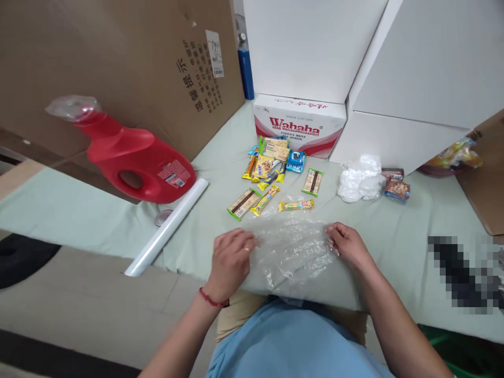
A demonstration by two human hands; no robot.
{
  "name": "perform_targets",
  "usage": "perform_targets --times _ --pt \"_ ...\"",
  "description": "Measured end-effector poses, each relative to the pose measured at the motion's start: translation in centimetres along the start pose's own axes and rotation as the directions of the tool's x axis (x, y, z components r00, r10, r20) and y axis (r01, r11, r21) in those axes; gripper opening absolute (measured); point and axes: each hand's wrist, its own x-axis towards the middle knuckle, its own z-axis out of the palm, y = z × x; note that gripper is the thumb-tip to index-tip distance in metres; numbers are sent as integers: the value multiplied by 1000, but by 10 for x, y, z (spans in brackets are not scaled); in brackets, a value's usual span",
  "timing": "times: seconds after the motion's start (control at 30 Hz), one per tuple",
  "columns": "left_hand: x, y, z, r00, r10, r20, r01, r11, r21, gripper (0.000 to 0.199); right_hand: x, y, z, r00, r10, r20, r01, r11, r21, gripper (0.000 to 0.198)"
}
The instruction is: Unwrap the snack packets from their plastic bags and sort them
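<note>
A clear, crinkled plastic bag [295, 252] lies spread at the table's front edge, between my hands. My left hand [232, 257], with a red cord at its wrist, has its curled fingers on the bag's left edge. On the opposite side, my right hand [347, 244] pinches the right edge between thumb and fingers. Just beyond the bag are wrapped snack bars: a yellow one [296, 205] lying crosswise, another yellow one [265, 200] at a slant, and a green-ended bar [244, 203] at the left. A further green-ended bar [313, 181] rests farther back.
Behind lies a pile of mixed snack packets [264, 167], in front of a Wahaba carton [301, 126]. Bunched clear plastic [360, 178] and brown snack packets [397, 190] lie to the right. A red jug [137, 157] leans beside a white roll [167, 228] at left.
</note>
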Motion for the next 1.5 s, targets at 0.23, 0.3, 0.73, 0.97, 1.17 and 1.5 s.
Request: perform_targets --times 0.23,0.3,0.73,0.97,1.17,1.5 --pt "32 -4 48 962 12 274 39 983 -180 30 -74 19 8 958 -40 -283 51 998 32 43" --pt "37 -4 59 956 44 289 20 976 -216 30 -96 30 -2 972 -32 -232 13 996 -84 47" --pt "12 18 28 935 -251 -251 176 942 -286 25 -56 -21 34 601 -687 409 735 274 -620 33" --pt "-53 43 43 980 -9 197 25 996 -81 52 -3 15 58 737 -543 401 581 208 -787 55" --pt "-26 -10 37 900 146 411 -79 981 -175 58 11 25 16 772 -535 343 584 385 -714 55" --pt "17 -6 41 972 59 227 -12 979 -203 44 10 -39 -1 787 -610 87 545 623 -560 34"
